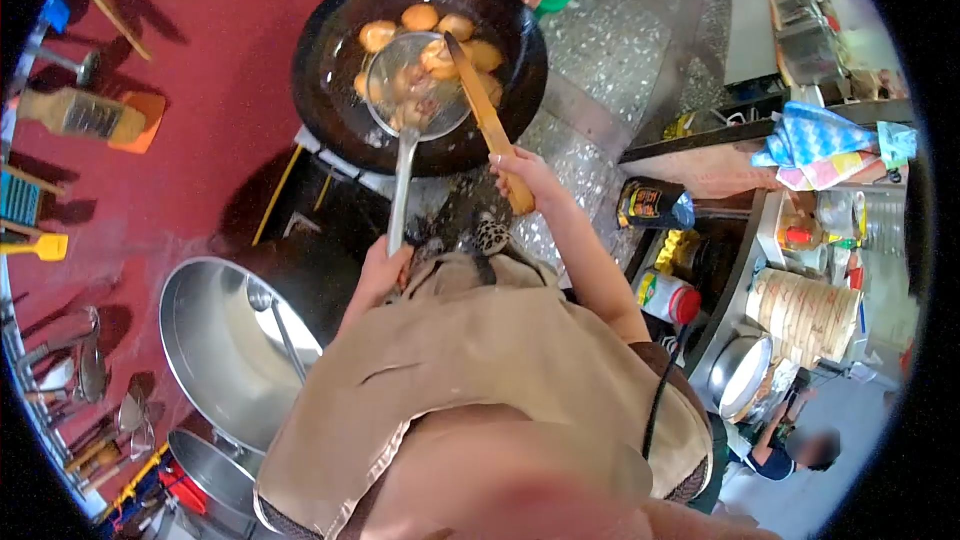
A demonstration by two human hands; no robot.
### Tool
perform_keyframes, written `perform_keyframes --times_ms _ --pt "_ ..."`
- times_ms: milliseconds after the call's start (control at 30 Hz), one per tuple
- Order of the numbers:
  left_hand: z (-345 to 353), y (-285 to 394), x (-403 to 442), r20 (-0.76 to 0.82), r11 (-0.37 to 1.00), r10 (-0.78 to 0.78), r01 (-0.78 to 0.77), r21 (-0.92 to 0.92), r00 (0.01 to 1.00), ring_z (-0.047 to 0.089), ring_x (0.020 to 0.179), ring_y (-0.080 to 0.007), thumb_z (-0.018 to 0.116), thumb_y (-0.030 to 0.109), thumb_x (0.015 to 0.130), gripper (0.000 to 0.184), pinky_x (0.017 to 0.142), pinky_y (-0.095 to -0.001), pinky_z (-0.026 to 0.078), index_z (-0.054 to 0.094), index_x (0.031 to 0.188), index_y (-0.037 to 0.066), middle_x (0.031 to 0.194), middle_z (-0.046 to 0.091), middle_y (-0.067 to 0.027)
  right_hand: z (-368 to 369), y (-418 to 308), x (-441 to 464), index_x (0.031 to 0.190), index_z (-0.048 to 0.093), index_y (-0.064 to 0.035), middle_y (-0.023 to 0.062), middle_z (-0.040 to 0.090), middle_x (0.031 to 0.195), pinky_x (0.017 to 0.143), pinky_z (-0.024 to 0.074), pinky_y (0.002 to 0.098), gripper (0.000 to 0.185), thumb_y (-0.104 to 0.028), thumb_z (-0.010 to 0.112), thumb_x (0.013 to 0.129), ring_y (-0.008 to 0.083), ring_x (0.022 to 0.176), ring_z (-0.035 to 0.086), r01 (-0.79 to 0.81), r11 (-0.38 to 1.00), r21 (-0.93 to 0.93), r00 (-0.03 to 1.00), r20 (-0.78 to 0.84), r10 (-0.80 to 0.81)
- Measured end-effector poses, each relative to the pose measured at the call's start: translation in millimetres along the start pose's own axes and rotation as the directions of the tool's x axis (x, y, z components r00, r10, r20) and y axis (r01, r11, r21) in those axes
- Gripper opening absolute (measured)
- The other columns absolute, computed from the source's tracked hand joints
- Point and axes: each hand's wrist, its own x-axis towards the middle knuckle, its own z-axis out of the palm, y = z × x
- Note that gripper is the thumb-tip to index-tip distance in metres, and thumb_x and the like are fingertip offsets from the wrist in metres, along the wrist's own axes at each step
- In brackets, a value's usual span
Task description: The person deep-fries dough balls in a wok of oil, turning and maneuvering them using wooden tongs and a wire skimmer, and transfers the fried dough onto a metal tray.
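Note:
My left hand (382,270) is closed round the metal handle of a skimmer (418,90), a round mesh strainer held over a large black wok (320,50). My right hand (527,176) grips a flat wooden paddle-like stick (482,105), its dark tip above the food beside the strainer. Several golden-brown fried balls (420,17) sit in the wok's dark oil. More brown pieces show in or under the mesh; I cannot tell which.
A tall steel pot (190,340) with a ladle stands at lower left. Utensils hang along the red wall (230,50). At right are a red-lidded jar (684,305), a dark bag (655,203) and bamboo steamers (805,312) by a counter. Another person (775,455) is at far lower right.

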Motion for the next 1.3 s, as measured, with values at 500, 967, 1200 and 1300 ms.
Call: perform_keyframes --times_ms 500,967,1200,1300 --pt "92 77 45 -0.416 0.94 -0.092 -0.059 -0.336 0.905 0.039 0.039 -0.007 0.054 0.008 0.083 0.009 0.034 -0.0226 0.031 0.045 0.083 0.006 0.055 0.044 0.0003 -195 -185 216 0.087 0.053 -0.0079 0.003 0.053 0.069 0.043 0.0434 0.0282 0.034 -0.032 0.072 0.072 0.014 0.052 0.051 0.083 0.987 0.139 0.959 -0.28 -0.041" --pt "201 159 99 -0.602 0.819 -0.263 -0.155 -0.553 0.754 0.039 0.041 -0.0078 0.052 0.01 0.085 0.009 0.036 -0.0225 0.033 0.043 0.084 0.007 0.054 0.04 0.0001 -274 -280 375 0.096 0.05 -0.0058 0.0098 0.054 0.07 0.046 0.0453 0.0332 0.05 -0.051 0.061 0.075 0.0219 0.056 0.054 -0.034 0.972 0.233 0.999 0.049 0.023" --pt "201 162 107 -0.667 0.855 -0.306 -0.113 -0.507 0.679 0.039 0.04 -0.0083 0.051 0.011 0.084 0.008 0.036 -0.0229 0.034 0.044 0.082 0.006 0.054 0.041 -0.0003 -275 -345 364 0.088 0.051 0.0048 0.0183 0.057 0.074 0.059 0.0496 0.0404 0.061 -0.053 0.061 0.073 0.0313 0.065 0.058 -0.191 0.912 0.364 0.975 0.177 0.133" --pt "199 161 109 -0.68 0.863 -0.271 -0.141 -0.486 0.681 0.04 0.039 -0.0087 0.051 0.01 0.083 0.007 0.036 -0.0233 0.035 0.045 0.083 0.006 0.054 0.042 -0.0006 -265 -388 377 0.093 0.051 0.0085 0.0189 0.058 0.085 0.069 0.0502 0.0382 0.07 -0.055 0.065 0.067 0.0309 0.079 0.059 -0.248 0.943 0.22 0.964 -0.039 0.263"
